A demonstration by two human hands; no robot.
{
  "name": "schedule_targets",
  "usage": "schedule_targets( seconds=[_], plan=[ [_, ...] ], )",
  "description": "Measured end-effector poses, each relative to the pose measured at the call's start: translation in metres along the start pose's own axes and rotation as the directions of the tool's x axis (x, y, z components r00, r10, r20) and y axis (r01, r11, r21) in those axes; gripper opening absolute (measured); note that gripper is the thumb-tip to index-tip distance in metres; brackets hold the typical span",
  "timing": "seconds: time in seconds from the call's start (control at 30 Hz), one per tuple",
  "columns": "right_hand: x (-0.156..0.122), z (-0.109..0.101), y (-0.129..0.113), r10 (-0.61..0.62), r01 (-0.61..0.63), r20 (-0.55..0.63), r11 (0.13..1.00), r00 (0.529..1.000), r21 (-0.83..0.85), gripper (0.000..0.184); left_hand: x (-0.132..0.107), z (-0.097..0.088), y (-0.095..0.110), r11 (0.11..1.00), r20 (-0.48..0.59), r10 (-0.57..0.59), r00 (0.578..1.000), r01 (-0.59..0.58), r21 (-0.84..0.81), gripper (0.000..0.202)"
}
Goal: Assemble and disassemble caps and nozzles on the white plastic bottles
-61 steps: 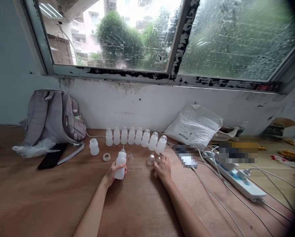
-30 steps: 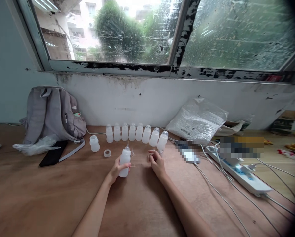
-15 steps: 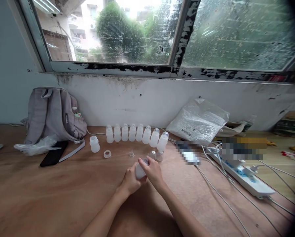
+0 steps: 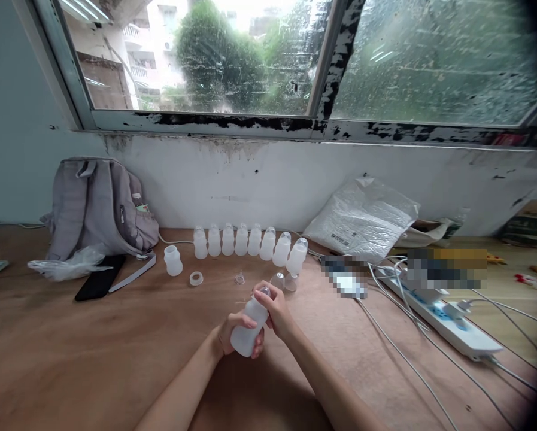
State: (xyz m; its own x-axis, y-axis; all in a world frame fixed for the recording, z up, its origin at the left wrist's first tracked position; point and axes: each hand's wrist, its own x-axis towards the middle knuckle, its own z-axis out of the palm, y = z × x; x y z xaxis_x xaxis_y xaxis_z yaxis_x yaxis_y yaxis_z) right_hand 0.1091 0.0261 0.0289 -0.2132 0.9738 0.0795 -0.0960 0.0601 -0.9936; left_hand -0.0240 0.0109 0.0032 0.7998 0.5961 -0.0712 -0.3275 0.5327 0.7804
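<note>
A frosted white baby bottle [image 4: 245, 335] is tilted up to the right above the table. My left hand [image 4: 227, 332] is closed around its body. The fingers of my right hand [image 4: 275, 305] grip the bottle's top, where a clear teat or cap shows between them; the collar is partly covered. Just beyond my right hand, two clear dome-shaped caps [image 4: 290, 282] stand side by side. A teat [image 4: 240, 278] and a white ring collar [image 4: 196, 278] lie farther left. An uncapped bottle [image 4: 173, 261] stands beyond the ring.
Several capped bottles [image 4: 241, 240] form a curved row by the wall. At left are a grey backpack [image 4: 97, 203], a plastic bag [image 4: 68, 264] and a black flat object [image 4: 98, 284]. On the right lie a silvery mailer bag [image 4: 362, 218], a phone-like object [image 4: 343, 278], cables and a power strip [image 4: 470, 342].
The held bottle has been tipped so that more of its body shows, coming lower and nearer to me. My left hand has shifted down on it; my right hand stays at its top.
</note>
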Motion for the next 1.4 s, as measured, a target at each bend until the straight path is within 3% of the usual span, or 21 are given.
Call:
schedule_targets(
  seconds=[0.1,0.23,0.3,0.43,0.53,0.7,0.93,1.1,1.17,1.3,1.4],
  plan=[
    [0.004,-0.003,0.000,0.013,-0.025,0.085,0.990,0.996,0.137,0.035,-0.002,-0.004,-0.002,0.981,0.063,0.059,0.996,-0.046,-0.187,0.035],
    [0.016,-0.016,0.010,0.011,-0.003,-0.057,0.990,0.998,0.141,0.034,-0.003,-0.007,0.001,0.962,0.074,0.152,0.986,-0.130,-0.239,0.038],
    [0.019,-0.020,0.013,0.023,-0.005,-0.086,0.978,0.996,0.208,0.027,-0.003,-0.005,0.002,0.967,0.051,0.143,0.988,-0.129,-0.219,0.038],
    [0.019,-0.023,0.010,0.048,-0.042,-0.008,0.941,0.999,0.336,0.028,-0.001,0.001,0.002,0.990,-0.075,0.067,0.995,-0.076,-0.121,0.040],
    [0.018,-0.025,0.006,0.060,-0.064,0.022,0.936,0.998,0.347,0.028,0.004,0.003,0.001,0.996,-0.150,0.039,0.988,-0.052,-0.079,0.048],
    [0.019,-0.028,0.005,0.082,-0.071,-0.017,0.935,0.997,0.348,0.025,0.009,0.001,0.002,0.999,-0.172,-0.022,0.985,0.013,-0.051,0.063],
    [0.019,-0.033,0.006,0.086,-0.078,-0.007,0.936,0.996,0.344,0.023,0.007,0.001,0.004,0.999,-0.272,0.020,0.962,-0.012,0.032,0.055],
    [0.025,-0.043,0.011,0.071,-0.032,-0.086,0.920,0.994,0.391,0.022,0.010,0.003,0.006,0.991,-0.387,0.117,0.915,-0.084,0.101,0.045],
    [0.027,-0.046,0.013,0.059,-0.002,-0.130,0.915,0.990,0.404,0.024,0.011,0.003,0.009,0.970,-0.418,0.227,0.880,-0.167,0.175,0.045],
    [0.028,-0.047,0.018,0.047,0.013,-0.158,0.933,0.986,0.359,0.024,0.013,-0.007,0.015,0.833,-0.476,0.532,0.701,-0.331,0.444,0.056],
    [0.028,-0.045,0.021,0.041,0.013,-0.161,0.948,0.986,0.318,0.023,0.014,-0.023,0.015,0.751,-0.483,0.613,0.625,-0.270,0.603,0.051]
  ],
)
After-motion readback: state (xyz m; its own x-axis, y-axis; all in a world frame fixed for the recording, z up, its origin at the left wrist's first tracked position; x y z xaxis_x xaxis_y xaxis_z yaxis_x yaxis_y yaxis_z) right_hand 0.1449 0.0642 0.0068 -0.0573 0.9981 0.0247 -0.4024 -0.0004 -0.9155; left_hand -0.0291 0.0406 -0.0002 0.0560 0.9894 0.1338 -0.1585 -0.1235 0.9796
